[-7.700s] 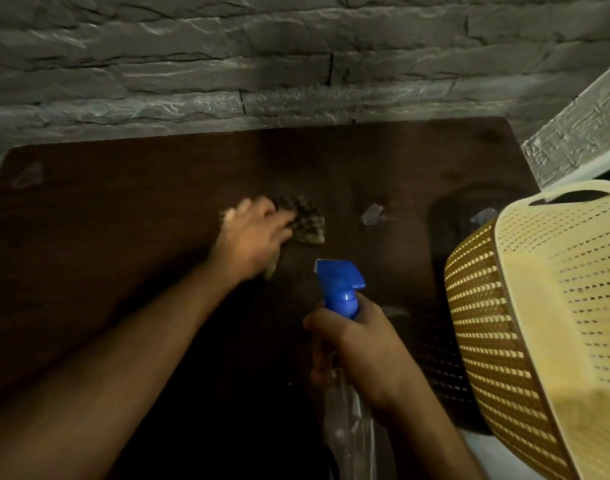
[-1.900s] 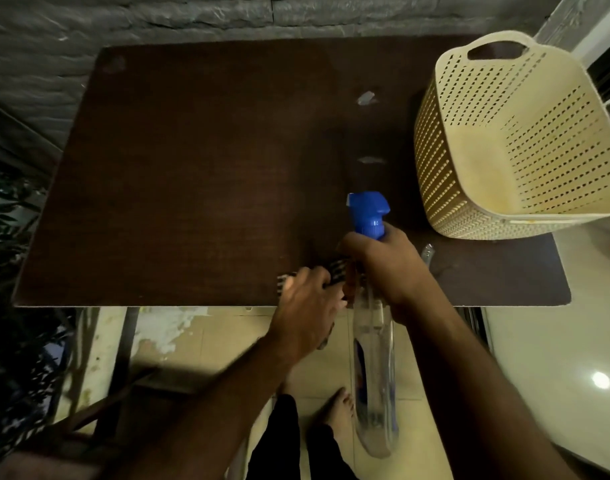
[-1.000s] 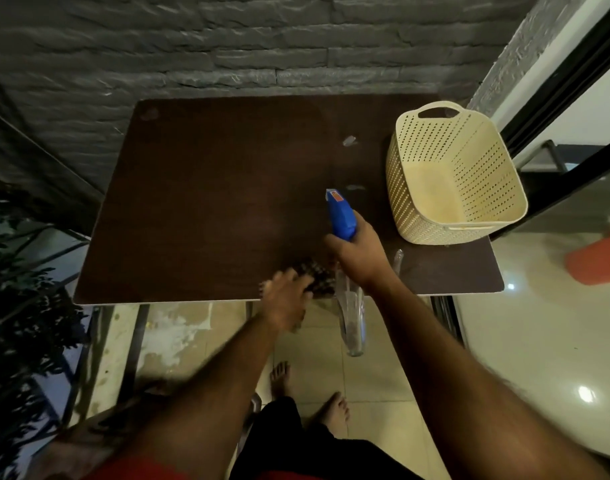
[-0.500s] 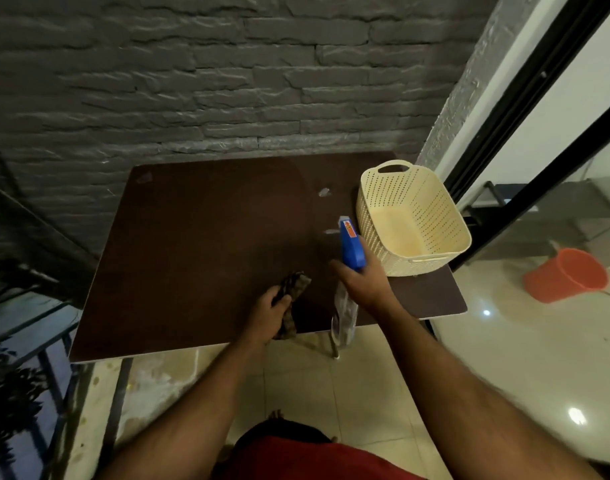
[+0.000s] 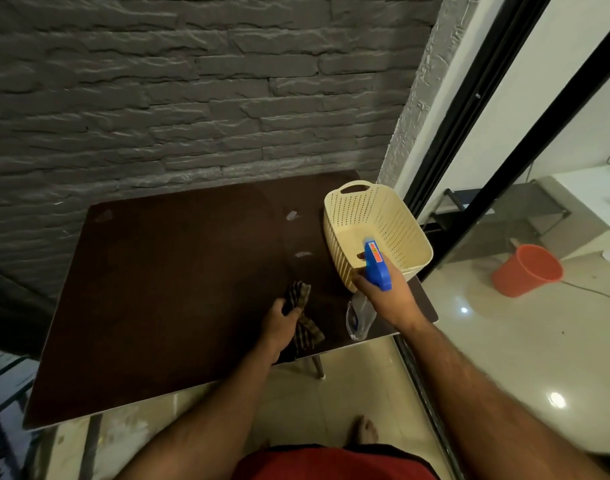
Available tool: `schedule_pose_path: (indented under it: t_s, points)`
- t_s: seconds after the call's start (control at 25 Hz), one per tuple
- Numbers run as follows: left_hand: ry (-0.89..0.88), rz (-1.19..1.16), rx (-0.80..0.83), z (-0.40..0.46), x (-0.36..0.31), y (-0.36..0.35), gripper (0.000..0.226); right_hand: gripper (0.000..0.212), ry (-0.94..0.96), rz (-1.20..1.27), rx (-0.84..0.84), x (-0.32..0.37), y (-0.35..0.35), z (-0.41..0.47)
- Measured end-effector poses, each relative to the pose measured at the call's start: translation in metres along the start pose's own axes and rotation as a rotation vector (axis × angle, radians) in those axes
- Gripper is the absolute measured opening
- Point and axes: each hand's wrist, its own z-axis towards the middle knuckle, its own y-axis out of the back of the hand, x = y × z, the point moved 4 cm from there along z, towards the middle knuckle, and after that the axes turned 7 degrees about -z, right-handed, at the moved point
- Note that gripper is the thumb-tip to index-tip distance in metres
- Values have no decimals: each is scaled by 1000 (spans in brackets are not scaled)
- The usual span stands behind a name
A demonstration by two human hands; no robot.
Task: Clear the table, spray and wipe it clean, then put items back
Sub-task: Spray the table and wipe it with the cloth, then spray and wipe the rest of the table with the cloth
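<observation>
Here, above the dark table (image 5: 165, 289), the left hand (image 5: 279, 323) bunches a limp checked cloth (image 5: 302, 317); the right hand (image 5: 386, 296) grips a light, probably slippery spray bottle (image 5: 374, 268) at its neck.

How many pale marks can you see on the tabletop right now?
3: one left of the basket, one nearer the cloth, one at the far left corner. Hands may hide others.

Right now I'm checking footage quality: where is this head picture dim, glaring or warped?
Head view: the table and brick wall are dim; ceiling lights glare off the glossy floor; wide-angle distortion tilts the door frame; the cloth and spray bottle stay reasonably sharp.
</observation>
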Motion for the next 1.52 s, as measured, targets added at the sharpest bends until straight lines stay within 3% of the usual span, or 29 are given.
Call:
schedule_pose_path:
  t_s: [0.28, 0.52, 0.76, 0.92, 1.24, 1.4, 1.52]
  points:
    - [24, 488, -234, 25, 13, -49, 48, 44, -12, 60, 192, -47, 31, 22]
    - [149, 568, -407, 31, 25, -86, 48, 52, 54, 101, 278, -63, 42, 46]
    - [209, 491, -434, 32, 30, -93, 50, 51, 146, 41, 329, -67, 44, 55]
    - [205, 502, -472, 32, 21, -84, 44, 72, 202, 5, 355, -67, 48, 56]
    - [36, 367, -478, 46, -30, -97, 32, 99, 335, -133, 419, -64, 51, 56]
    - [-44, 296, -469, 51, -51, -105, 29, 127, 529, -398, 451, -73, 67, 59]
    - [-63, 222, -486, 53, -67, -106, 32, 136, 527, -602, 484, -90, 88, 76]
